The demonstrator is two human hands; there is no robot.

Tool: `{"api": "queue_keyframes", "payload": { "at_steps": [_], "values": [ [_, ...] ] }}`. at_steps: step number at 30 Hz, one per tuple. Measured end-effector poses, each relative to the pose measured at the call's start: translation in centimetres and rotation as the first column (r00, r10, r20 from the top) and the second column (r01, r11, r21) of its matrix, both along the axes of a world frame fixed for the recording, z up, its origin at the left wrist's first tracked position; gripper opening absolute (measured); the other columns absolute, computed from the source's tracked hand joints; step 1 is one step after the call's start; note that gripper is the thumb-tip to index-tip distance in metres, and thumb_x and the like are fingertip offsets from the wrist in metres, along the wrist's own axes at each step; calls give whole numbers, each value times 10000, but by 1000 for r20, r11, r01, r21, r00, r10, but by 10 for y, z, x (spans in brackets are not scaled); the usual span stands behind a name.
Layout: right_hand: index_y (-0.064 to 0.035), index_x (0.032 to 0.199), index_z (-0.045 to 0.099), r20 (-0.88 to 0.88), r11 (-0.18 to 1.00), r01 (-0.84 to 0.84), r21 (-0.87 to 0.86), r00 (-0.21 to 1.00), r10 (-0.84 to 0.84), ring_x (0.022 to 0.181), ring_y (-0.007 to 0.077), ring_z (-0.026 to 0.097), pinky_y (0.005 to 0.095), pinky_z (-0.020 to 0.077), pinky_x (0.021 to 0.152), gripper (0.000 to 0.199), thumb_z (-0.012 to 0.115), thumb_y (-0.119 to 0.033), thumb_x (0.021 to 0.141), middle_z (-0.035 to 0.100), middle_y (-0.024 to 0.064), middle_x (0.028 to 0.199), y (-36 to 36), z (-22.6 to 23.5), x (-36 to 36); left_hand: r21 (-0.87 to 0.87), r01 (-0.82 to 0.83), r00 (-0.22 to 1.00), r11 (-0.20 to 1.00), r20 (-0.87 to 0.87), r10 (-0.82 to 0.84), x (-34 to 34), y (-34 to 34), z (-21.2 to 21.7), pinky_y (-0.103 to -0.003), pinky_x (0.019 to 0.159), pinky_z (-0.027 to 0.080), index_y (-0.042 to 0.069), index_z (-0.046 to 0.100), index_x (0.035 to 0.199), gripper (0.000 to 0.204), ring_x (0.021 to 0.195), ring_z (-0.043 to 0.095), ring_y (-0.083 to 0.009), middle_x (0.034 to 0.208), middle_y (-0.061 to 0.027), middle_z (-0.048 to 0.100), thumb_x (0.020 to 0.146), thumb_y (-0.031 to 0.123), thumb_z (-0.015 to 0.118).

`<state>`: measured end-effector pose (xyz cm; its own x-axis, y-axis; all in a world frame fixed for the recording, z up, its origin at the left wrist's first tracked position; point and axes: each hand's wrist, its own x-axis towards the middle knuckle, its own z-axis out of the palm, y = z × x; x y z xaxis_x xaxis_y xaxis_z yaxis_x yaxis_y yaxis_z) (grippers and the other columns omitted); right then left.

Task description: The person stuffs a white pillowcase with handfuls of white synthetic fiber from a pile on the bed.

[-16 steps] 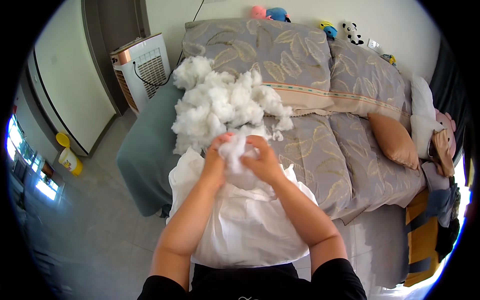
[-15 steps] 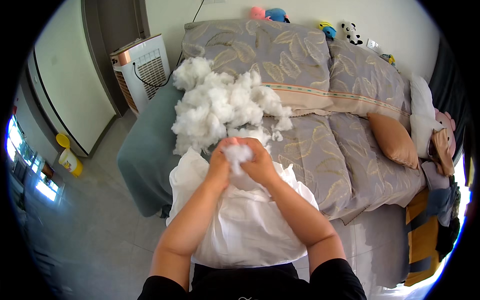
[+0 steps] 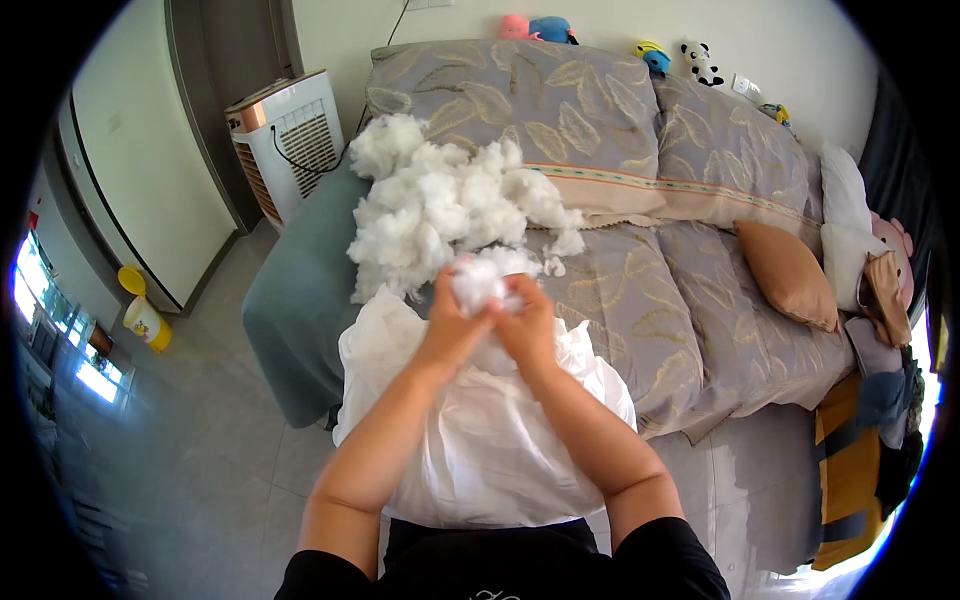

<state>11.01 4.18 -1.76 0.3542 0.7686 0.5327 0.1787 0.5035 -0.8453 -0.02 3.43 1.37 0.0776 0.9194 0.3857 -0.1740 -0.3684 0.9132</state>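
Note:
A clump of white stuffing [image 3: 478, 280] sits between my two hands at the bed's near edge. My left hand [image 3: 447, 322] grips it from the left and my right hand [image 3: 528, 325] from the right, fingers closed into the fluff. Under my hands lies a white fabric pillow cover [image 3: 470, 440], draped from the bed edge toward my lap. Behind my hands a big pile of loose white stuffing [image 3: 440, 205] is heaped on the bed [image 3: 640, 300].
The bed has grey leaf-patterned covers and pillows [image 3: 560, 100], and an orange cushion [image 3: 790, 272] on the right. A white air cooler [image 3: 285, 140] stands left of the bed. A yellow container [image 3: 145, 318] sits on the floor at left. Soft toys [image 3: 545, 27] line the headboard.
Both hands stay together over the cover with the clump of stuffing. The clump now bulges higher between the fingers than before.

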Motion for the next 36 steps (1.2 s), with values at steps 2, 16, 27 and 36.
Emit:
{"api": "queue_keyframes", "payload": {
  "at_steps": [2, 16, 27, 36],
  "values": [
    [-43, 832, 596, 50, 996, 21, 84, 998, -25, 617, 104, 523, 240, 423, 542, 174, 549, 37, 685, 589, 17, 746, -7, 0, -14, -99, 38, 999, 994, 28, -36, 5, 0, -11, -282, 860, 409, 51, 352, 1270, 616, 989, 498, -142, 1044, -57, 525, 811, 289, 686],
    [-43, 973, 606, -40, 915, -360, -181, 933, 359, 840, 109, 560, 245, 455, 717, 286, 605, 16, 693, 602, 25, 904, -32, 17, -8, -253, -27, 953, 967, 285, 101, -14, 4, -4, -294, 807, 437, 50, 482, 1096, 363, 930, 519, -171, 1010, -53, 548, 900, 347, 553],
    [-68, 1311, 353, 206, 969, -244, 48, 951, 230, 1043, 220, 512, 290, 463, 820, 671, 568, 7, 681, 478, 131, 1173, -20, 31, 13, -377, 161, 949, 912, 312, -39, -22, 4, -2, -309, 775, 442, 119, 482, 1219, 418, 915, 538, -158, 1020, -47, 578, 891, 368, 555],
    [-34, 841, 592, 308, 980, 63, 189, 944, -119, 868, 280, 579, 321, 488, 700, 299, 675, 76, 576, 569, 114, 928, -11, 5, 29, -377, -65, 869, 924, 434, 239, -42, 18, -4, -351, 692, 512, -4, 570, 1034, 236, 806, 611, -186, 945, -75, 618, 897, 186, 538]
  ]
}}
